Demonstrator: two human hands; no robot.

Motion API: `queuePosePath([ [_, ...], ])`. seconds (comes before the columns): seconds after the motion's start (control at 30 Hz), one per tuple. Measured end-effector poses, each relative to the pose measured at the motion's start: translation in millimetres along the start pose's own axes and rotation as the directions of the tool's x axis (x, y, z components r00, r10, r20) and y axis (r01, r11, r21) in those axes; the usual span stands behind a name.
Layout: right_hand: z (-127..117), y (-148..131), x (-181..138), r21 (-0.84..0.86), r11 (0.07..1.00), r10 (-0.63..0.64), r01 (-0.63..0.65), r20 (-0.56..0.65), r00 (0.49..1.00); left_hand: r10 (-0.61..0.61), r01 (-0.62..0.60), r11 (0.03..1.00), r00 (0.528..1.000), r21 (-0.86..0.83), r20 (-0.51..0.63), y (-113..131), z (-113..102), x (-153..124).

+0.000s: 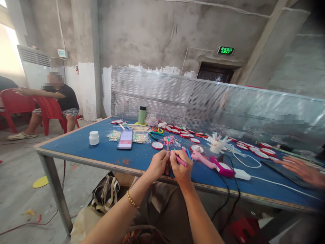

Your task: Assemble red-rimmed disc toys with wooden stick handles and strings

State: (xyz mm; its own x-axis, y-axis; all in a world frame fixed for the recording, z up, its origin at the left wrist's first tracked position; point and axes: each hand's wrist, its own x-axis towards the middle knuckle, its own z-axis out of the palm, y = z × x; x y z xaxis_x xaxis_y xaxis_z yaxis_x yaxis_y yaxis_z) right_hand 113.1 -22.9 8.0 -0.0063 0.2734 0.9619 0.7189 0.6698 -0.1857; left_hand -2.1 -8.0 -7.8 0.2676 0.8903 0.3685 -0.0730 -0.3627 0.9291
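Note:
My left hand [158,165] is closed round a thin stick [167,146] that points up, with small coloured bits on it. My right hand [180,167] is closed on a pink pen-like tool [181,161] whose tip lies close to the stick. Both hands hover over the near edge of the blue table [101,150]. A pink glue gun [213,164] lies just right of my right hand, with a black cable hanging over the table edge.
Several red-rimmed round discs [157,145], a bundle of sticks [138,128], scissors [155,134], a white jar [94,138] and a green bottle [142,115] lie on the table. Another person's hand [303,171] rests at the right. A person sits on red chairs [50,108] at the left.

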Motion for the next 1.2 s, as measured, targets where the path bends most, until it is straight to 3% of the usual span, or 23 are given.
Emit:
queuePosePath([
  [1.2,-0.7,-0.3,-0.4,0.014,1.000,0.019,-0.020,0.036,0.999,-0.001,0.001,1.000,1.000,0.017,0.009,1.2,-0.7,-1.1],
])
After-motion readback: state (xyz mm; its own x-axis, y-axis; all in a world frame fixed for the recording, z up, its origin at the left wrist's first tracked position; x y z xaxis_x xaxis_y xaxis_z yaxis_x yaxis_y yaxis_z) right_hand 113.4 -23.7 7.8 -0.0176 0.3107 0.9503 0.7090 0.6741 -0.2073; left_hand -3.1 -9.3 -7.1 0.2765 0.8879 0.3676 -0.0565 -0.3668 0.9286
